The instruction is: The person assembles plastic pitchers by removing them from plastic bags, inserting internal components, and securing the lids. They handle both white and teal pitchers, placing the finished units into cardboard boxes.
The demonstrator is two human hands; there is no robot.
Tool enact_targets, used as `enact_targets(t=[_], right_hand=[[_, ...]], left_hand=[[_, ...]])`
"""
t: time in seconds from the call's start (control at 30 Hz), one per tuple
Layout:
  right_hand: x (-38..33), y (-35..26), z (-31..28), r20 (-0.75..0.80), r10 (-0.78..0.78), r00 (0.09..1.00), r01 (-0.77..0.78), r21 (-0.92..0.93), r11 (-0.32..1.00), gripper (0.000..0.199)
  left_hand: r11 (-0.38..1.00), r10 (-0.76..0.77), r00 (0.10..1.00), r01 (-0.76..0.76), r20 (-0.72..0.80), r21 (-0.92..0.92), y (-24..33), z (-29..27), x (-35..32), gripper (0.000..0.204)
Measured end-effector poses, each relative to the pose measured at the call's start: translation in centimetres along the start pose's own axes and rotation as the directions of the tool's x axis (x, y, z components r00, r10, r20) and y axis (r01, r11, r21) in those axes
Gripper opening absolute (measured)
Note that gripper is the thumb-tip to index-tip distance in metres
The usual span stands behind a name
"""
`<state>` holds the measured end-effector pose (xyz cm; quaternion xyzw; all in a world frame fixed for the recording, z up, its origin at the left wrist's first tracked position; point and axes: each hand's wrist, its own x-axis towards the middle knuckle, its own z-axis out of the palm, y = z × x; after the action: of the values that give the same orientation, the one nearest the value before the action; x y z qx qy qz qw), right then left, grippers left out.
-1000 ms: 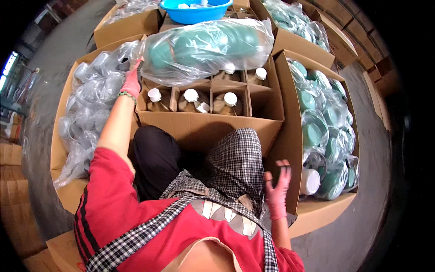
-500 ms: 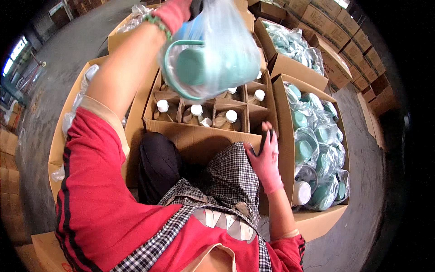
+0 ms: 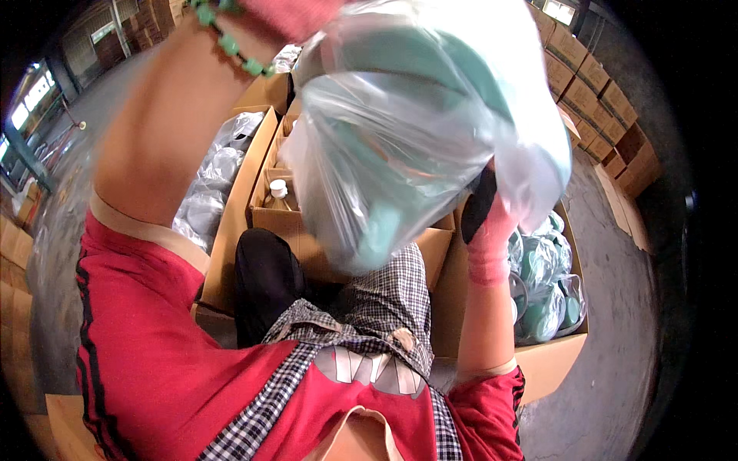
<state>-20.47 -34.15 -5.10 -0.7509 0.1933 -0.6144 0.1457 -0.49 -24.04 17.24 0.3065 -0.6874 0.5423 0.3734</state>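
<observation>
While it hangs in the air before the person, a clear plastic bag (image 3: 361,131) with teal, rounded ware (image 3: 377,227) inside fills the middle of the view, above an open divided carton (image 3: 273,220). Its film looks thin, soft and slippery; the ware looks smooth and stiff, probably fairly light but apt to shift. A gathered fold of film at the top, with a palm under the bulk, should give the surest hold. The gloved left hand (image 3: 300,11) is at the bag's upper left; its fingers blur out of the frame, so I cannot tell how they close. The gloved right hand (image 3: 490,219) is at the lower right, its fingers mostly hidden by the bag, their spread unclear too. Below, a white-capped bottle (image 3: 277,189) stands in the divided carton. Leftward, a carton (image 3: 240,215) holds grey bagged items (image 3: 219,173); rightward, another holds teal bagged items (image 3: 544,303).
</observation>
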Motion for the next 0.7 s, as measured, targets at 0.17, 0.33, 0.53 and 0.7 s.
enact_targets(t=[0.17, 0.33, 0.53, 0.7], right_hand=[[0.0, -1.5, 1.4, 0.157, -0.079, 0.984, 0.074, 0.036, 0.997, 0.024], [-2.9, -1.6, 3.0, 0.156, 0.379, 0.912, -0.408, 0.422, 0.809, 0.020], [-5.5, -0.8, 3.2, 0.242, 0.420, 0.875, -0.484, 0.480, 0.731, 0.028], [-8.1, 0.2, 2.8, 0.435, 0.507, 0.745, -0.667, 0.451, 0.593, 0.031]], left_hand=[[0.842, -0.298, 0.891, 0.414, 0.342, -0.345, 1.3, -3.5, -8.7, 0.028], [-0.530, -0.609, 0.210, 0.609, 0.764, -0.590, 2.1, -8.6, -17.0, 0.033], [-0.151, -0.936, 0.147, 0.649, 0.319, -0.745, 6.5, -9.4, -27.1, 0.045], [-0.886, -0.452, -0.070, 0.157, 0.889, -0.437, 16.7, -4.4, -38.5, 0.047]])
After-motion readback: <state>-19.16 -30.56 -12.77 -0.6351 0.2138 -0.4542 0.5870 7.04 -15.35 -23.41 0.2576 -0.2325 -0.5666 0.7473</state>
